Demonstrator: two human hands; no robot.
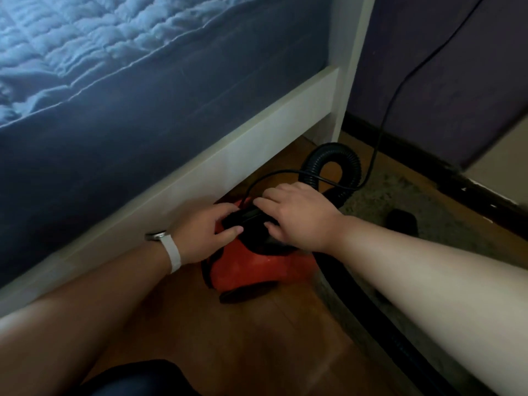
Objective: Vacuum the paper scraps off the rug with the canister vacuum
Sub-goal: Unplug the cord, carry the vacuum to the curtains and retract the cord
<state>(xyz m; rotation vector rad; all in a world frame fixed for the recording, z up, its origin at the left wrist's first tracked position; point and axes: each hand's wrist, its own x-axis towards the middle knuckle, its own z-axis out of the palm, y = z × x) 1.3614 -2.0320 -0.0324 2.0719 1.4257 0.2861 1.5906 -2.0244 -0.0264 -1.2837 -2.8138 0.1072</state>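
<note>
A red canister vacuum [251,270] sits on the wooden floor beside the bed. Its black ribbed hose [334,158] loops up behind it. My left hand [205,232], with a white watch strap at the wrist, rests on the canister's left side, its fingers curled at the black top part. My right hand [297,215] lies over the black top part, fingers bent down onto it. What the fingers touch underneath is hidden. The grey rug [405,201] lies to the right, and no paper scraps are clear on it.
A bed with a blue cover and a white frame [228,155] runs along the left. A black power cord [400,90] climbs the purple wall. A dark object [401,221] lies on the rug. A black tube [368,318] passes under my right forearm.
</note>
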